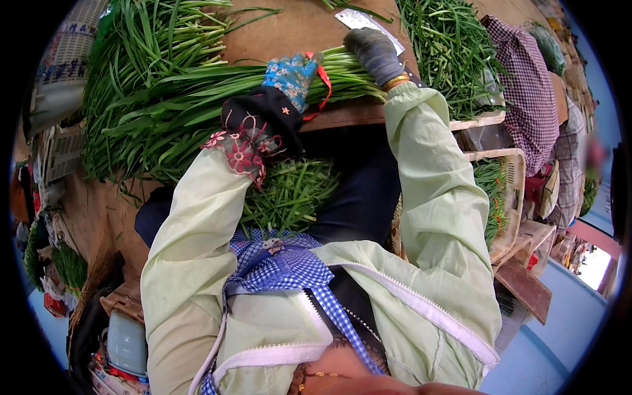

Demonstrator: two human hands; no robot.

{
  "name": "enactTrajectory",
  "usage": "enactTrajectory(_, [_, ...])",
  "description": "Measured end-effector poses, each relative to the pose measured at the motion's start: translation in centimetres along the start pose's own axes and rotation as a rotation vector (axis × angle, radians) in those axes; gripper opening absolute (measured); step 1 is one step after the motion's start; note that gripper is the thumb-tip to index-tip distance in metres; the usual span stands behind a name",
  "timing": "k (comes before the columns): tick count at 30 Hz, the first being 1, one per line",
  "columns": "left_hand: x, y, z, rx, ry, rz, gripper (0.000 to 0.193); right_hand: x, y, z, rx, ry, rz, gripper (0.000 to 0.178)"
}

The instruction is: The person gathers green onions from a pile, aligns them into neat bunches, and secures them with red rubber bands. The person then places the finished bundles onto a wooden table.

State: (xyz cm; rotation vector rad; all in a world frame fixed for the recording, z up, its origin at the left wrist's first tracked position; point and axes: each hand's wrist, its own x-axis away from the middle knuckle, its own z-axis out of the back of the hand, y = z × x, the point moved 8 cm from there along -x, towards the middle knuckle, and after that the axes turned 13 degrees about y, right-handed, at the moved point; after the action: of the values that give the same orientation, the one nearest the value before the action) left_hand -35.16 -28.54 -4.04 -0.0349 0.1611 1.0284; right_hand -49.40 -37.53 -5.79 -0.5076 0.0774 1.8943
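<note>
Head view, brown tabletop (pixel 283 34), crate (pixel 517 191), left hand (pixel 291 80) gripping green stalks (pixel 349 71), right hand (pixel 372 54) grip unclear

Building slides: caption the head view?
Gloved left hand and right hand on a bunch of greens, red ribbon beside the left.

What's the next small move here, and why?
Probably draw the red ribbon snug with the left hand: it lies right beside that hand, curving slackly across the green stalks with no knot visible, while the right hand is near their pale ends.
</note>
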Motion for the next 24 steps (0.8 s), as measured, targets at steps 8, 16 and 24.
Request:
enactTrajectory(8, [0.4, -0.4, 0.7, 0.011, -0.021, 0.021, 0.089, 2.7, 12.5, 4.4, -0.465, 0.646, -0.587, 0.013])
enactTrajectory(16, [-0.1, -0.5, -0.8, 0.042, 0.013, 0.003, 0.089, 3.4, -1.4, 8.5, -0.36, 0.3, 0.073, 0.034])
enactTrajectory(24, [0.0, -0.3, -0.2, 0.006, 0.014, 0.02, 0.089, 0.2, -0.9, 4.6, 0.303, -0.123, -0.047, 0.018])
